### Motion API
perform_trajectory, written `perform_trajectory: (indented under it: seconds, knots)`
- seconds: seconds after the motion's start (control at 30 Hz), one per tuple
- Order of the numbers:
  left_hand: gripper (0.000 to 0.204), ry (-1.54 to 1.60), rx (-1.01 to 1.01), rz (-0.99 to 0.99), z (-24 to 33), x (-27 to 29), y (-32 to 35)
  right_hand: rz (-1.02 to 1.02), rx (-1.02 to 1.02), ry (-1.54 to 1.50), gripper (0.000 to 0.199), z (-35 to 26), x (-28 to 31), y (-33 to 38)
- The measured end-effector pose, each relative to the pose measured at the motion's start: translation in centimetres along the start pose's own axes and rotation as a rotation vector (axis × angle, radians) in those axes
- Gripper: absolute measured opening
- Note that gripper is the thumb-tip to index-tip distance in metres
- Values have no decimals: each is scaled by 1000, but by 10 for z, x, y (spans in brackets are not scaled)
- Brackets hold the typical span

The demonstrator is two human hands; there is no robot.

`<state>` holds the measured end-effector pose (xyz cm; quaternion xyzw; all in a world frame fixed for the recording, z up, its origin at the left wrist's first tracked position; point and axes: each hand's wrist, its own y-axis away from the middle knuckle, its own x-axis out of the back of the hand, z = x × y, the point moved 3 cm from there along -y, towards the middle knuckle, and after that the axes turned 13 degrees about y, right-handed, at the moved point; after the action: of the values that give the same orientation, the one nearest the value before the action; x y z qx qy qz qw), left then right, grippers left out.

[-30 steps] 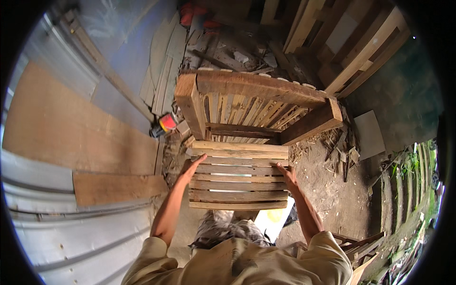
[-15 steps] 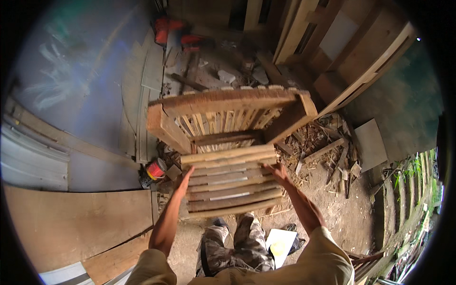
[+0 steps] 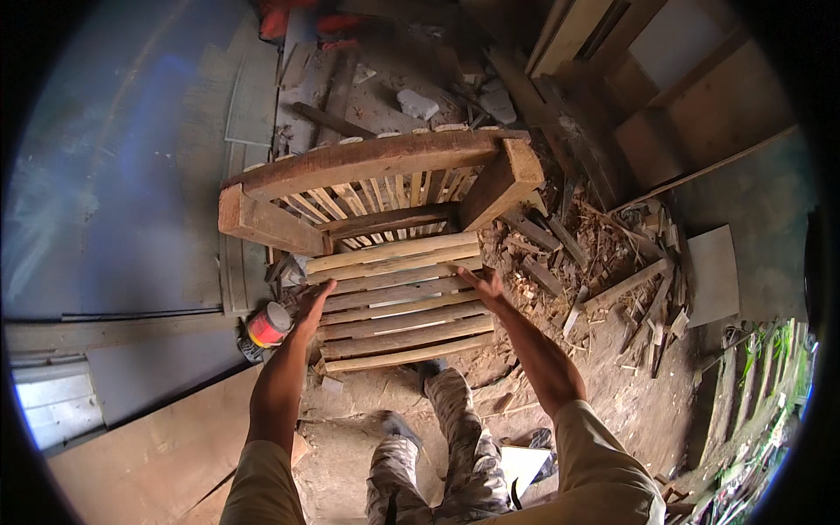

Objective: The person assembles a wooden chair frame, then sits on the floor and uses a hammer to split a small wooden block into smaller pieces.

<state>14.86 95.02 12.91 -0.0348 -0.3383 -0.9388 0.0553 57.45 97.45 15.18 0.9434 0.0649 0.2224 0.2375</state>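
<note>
A wooden slatted chair (image 3: pixel 404 312) is held up in front of me, its seat slats facing up and its curved, slatted back on the far side. My left hand (image 3: pixel 313 304) grips the left edge of the seat, with the fingers mostly hidden beneath it. On the opposite edge, my right hand (image 3: pixel 483 286) has its thumb over the slat ends and the other fingers out of sight. Thick square posts flank the back, joined by a heavy top rail (image 3: pixel 376 157). The chair's underside cannot be seen.
A red and black paint can (image 3: pixel 269 324) stands by the left wall panels. Wood scraps (image 3: pixel 626 289) and shavings pile up to the right, beside a thin board (image 3: pixel 713 276). Pale stone chunks (image 3: pixel 416 105) lie beyond the chair. A wooden cabinet frame (image 3: pixel 652 131) stands far right.
The chair has shifted left and toward the far side with both hands still on it. My feet have stepped apart, the right one forward. The whole view has turned somewhat.
</note>
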Motion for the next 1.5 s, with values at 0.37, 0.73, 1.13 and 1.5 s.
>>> perform_trajectory:
  seconds: [0.37, 0.73, 1.13, 1.5]
  knots:
    - [101, -550, -186, 525, -15, -13, -28, 11, -8, 544, 88, 58, -16, -67]
    - [87, -974, -606, 337, -1, -118, 9, 489, 350, 1111, 68, 15, -70, 6]
    - [88, -1052, -642, 287, 0, -122, 12, 441, 304, 1106, 70, -9, -68, 4]
    - [88, -1053, -675, 319, -1, -121, 14, 467, 339, 1101, 68, -10, -70, 9]
